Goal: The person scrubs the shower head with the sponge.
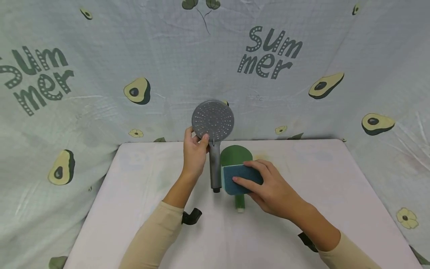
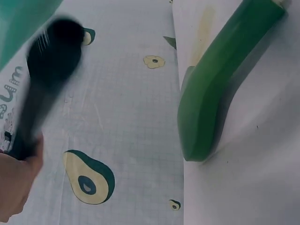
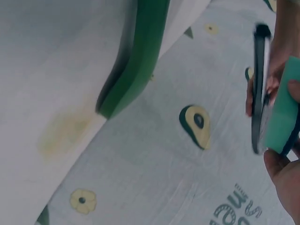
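Observation:
My left hand (image 1: 195,154) grips a grey shower head (image 1: 213,120) near its neck, thumb across the front. Its round nozzle face points toward the head camera and the handle hangs down. A two-tone sponge (image 1: 239,180), dark blue on one side and light teal on the other, is held by my right hand (image 1: 275,188) just right of that handle. In the right wrist view the teal side of the sponge (image 3: 281,112) faces the shower head (image 3: 258,93), seen edge-on. Behind the sponge, partly hidden, a green shower head (image 1: 236,154) lies on the table.
The white table (image 1: 151,175) ends at a hanging cloth (image 1: 174,67) printed with avocados and lettering. A pale yellowish stain (image 3: 63,133) marks the tabletop near its back edge. Black straps (image 1: 192,216) sit at both wrists.

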